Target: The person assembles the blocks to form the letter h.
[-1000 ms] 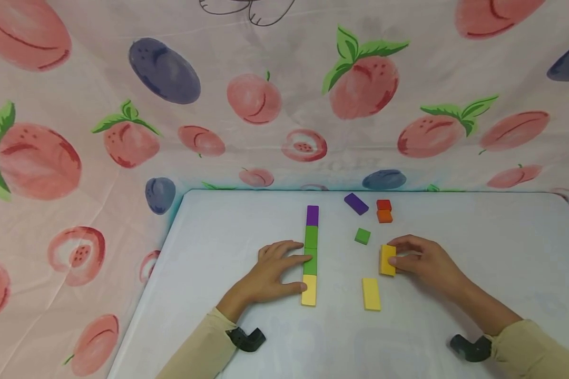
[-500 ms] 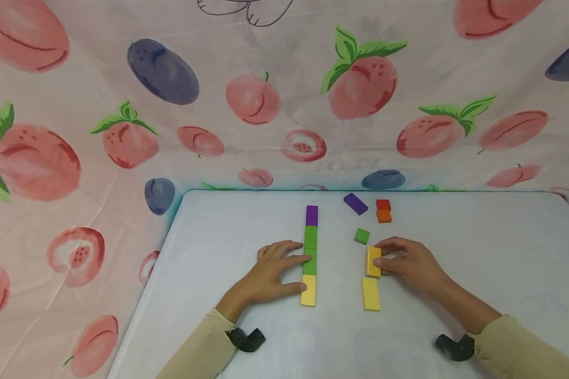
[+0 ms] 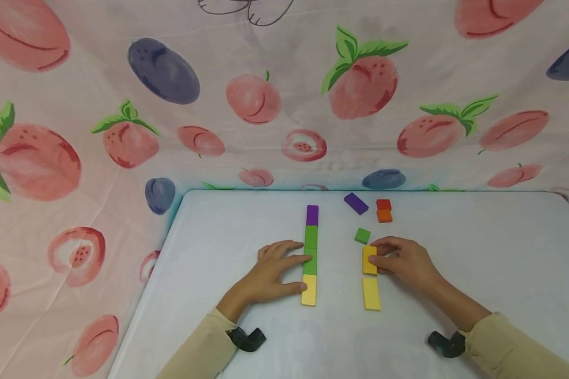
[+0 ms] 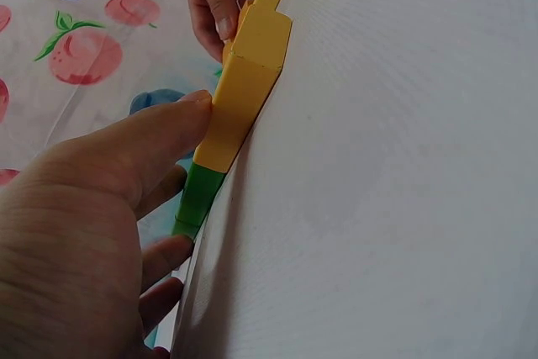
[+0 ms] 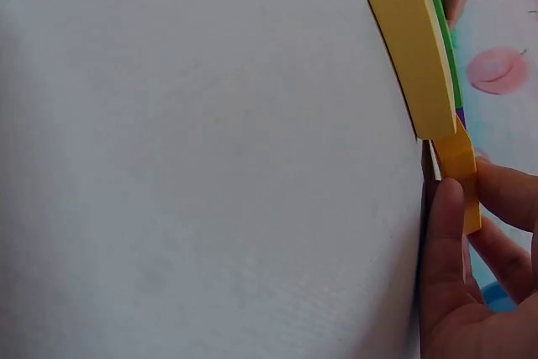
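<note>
The person's right hand (image 3: 410, 263) pinches a yellow block (image 3: 367, 269) between thumb and fingers, the grip clamped on it. The block is just behind a second yellow block (image 3: 371, 295) as the person sits, roughly in line with it, a narrow gap between; I can't tell whether it touches the worktop (image 3: 493, 237). Just beyond it is a green cube (image 3: 362, 236), turned at an angle.

The left hand (image 3: 270, 275) has its fingers spread apart, closed round nothing: the thumb tip touches the end block (image 3: 309, 296) of a straight row, also yellow, and the forefinger rests on the green block (image 3: 310, 268) next to it. Another green one (image 3: 311, 237) and a purple one (image 3: 312, 216) carry the row on, end to end, away from the person.

Farther back lie a loose purple block (image 3: 356, 203), aslant, and a red piece (image 3: 383, 204) touching an orange piece (image 3: 384, 216). Fruit-print cloth (image 3: 284, 52) hangs behind.
</note>
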The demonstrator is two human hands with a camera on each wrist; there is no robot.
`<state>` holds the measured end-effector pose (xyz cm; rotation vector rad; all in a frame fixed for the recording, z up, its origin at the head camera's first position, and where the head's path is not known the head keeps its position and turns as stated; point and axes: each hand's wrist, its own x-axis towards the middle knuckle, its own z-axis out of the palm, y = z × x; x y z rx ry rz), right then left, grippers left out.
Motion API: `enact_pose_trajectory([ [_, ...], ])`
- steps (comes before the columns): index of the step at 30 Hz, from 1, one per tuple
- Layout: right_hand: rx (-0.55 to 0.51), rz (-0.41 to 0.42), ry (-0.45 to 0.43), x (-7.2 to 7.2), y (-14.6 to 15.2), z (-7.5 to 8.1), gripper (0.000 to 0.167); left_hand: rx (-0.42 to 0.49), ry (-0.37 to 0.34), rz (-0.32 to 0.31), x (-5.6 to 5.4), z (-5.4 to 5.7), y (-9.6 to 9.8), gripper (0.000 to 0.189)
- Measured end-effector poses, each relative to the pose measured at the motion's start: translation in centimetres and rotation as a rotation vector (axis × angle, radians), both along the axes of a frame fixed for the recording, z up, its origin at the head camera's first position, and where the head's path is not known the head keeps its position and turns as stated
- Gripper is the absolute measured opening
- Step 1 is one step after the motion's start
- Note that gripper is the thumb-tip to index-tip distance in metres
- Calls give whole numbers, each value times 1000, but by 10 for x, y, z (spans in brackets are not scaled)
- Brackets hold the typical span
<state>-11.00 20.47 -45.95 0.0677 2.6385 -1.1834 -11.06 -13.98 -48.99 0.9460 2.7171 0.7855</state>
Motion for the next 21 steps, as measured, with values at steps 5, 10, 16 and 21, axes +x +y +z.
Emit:
enact_pose_trajectory([
  [5, -5, 40, 0, -1, 0, 1, 38, -1, 15, -5, 0, 1, 0, 61],
  [10, 15, 119, 4, -4, 5, 2, 40, -2, 18, -7, -1, 1, 0, 61],
  [16, 42, 190, -6, -7, 13, 2, 43, 0, 10, -6, 0, 1, 0, 61],
  [21, 23, 194, -45, -8, 16, -1, 46, -2, 15, -9, -1, 1, 0, 62],
])
